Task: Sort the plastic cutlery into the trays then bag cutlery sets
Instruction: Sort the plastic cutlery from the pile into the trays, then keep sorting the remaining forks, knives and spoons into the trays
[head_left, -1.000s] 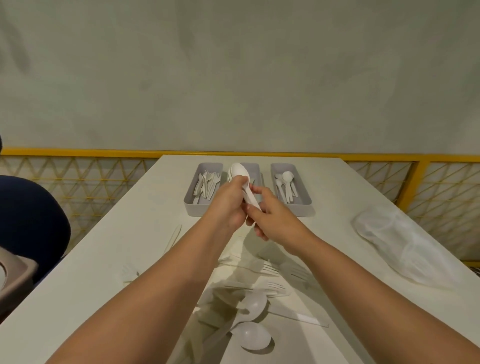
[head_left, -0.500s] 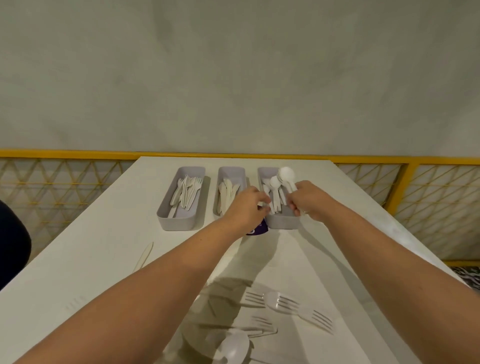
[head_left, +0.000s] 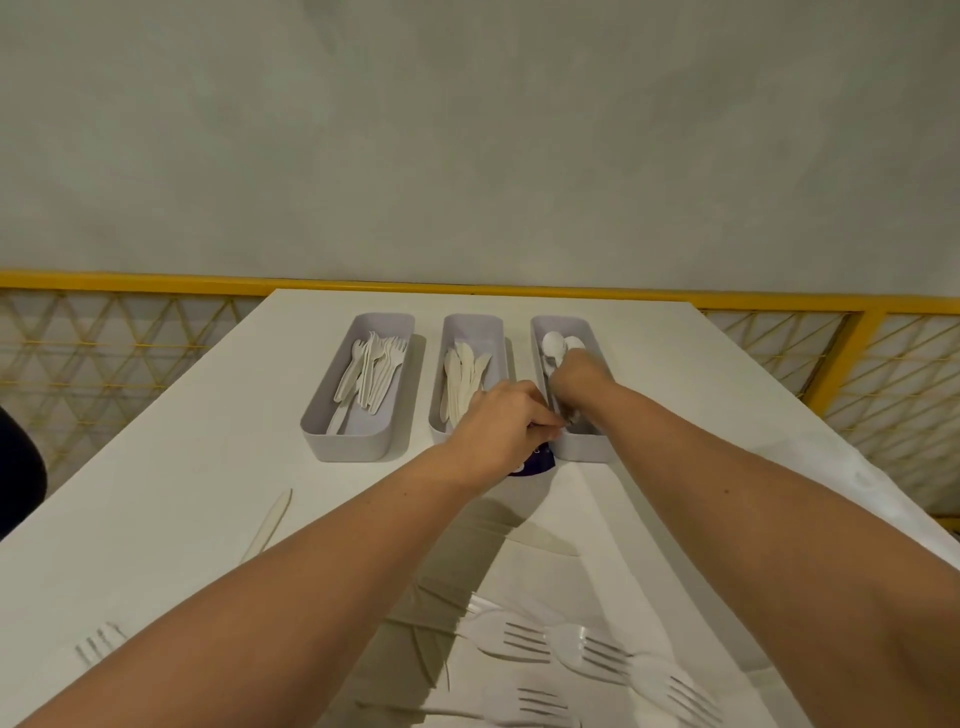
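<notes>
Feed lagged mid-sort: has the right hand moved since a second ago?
Yes. The right hand went rightward and away from the person, from in front of the middle tray to down into the right tray.

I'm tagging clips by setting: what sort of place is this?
Probably a plain sorting workstation, not a home: a bare white table against a blank wall, a yellow mesh railing, and grey trays of plastic cutlery.

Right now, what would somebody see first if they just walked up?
The left hand and right hand meet at the spoon tray, far across the white table. Left of it sit the knife tray and the fork tray. Loose forks lie nearer the front.
</notes>
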